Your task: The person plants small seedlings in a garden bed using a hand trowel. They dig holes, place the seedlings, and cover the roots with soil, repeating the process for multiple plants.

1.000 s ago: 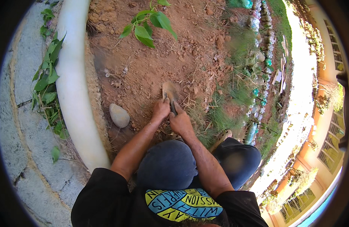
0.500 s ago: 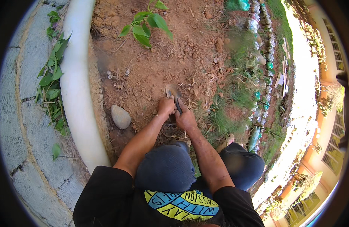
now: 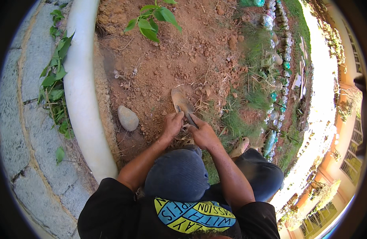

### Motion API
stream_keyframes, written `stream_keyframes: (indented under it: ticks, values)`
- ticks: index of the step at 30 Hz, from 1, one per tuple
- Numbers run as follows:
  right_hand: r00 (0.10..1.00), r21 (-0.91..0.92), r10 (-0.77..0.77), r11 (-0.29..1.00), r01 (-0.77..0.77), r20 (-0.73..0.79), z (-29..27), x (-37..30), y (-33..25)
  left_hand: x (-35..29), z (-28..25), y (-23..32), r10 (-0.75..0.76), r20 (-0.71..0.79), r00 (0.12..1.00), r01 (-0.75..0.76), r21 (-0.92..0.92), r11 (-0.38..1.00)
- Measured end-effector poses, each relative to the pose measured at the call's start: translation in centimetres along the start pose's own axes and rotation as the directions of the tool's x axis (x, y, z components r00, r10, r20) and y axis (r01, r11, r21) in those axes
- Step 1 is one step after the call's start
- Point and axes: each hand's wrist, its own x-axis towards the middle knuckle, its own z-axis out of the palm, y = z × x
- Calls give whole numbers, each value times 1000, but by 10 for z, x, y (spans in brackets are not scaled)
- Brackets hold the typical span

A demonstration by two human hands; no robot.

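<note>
My right hand is wrapped around the dark handle of a garden trowel. The trowel's metal blade, soiled with dirt, points away from me over the loose reddish-brown soil. Close beside the neck of the trowel, my left hand is closed with its fingers curled; whether it pinches something or touches the blade's lower edge is hard to make out. Left of that hand lies a smooth grey stone. Farther off stands a young plant with broad green leaves.
A white curved pipe-like border edges the soil on the left, with a leafy vine beside it on grey paving blocks. To the right are grass tufts and rows of filled plastic bottles. My bent knee is close below my hands.
The trowel blade now shows more fully, farther from my fingers. My right hand has shifted slightly right and nearer to me; my left hand has drawn a little down and left, off the blade's upper part.
</note>
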Motion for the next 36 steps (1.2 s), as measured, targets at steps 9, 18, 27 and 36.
stream_keyframes:
  ticks: [9, 18, 27, 36]
  values:
    - [997, 216, 79, 973, -79, 10, 25, 37, 14, 39, 0, -12, 99, -43, 994, -61, 538, 841]
    - [980, 45, -46, 997, 55, -192, 45, 70, 46, 81, 7, -33, -59, -80, 995, 91, 479, 873]
    - [902, 168, -275, 924, 343, -333, 67, 84, 67, 73, 9, -8, 83, -189, 978, 11, 447, 894]
    - [992, 883, -84, 466, -45, 94, 46, 48, 44, 41, 10, 52, 357, -15, 934, -227, 746, 626]
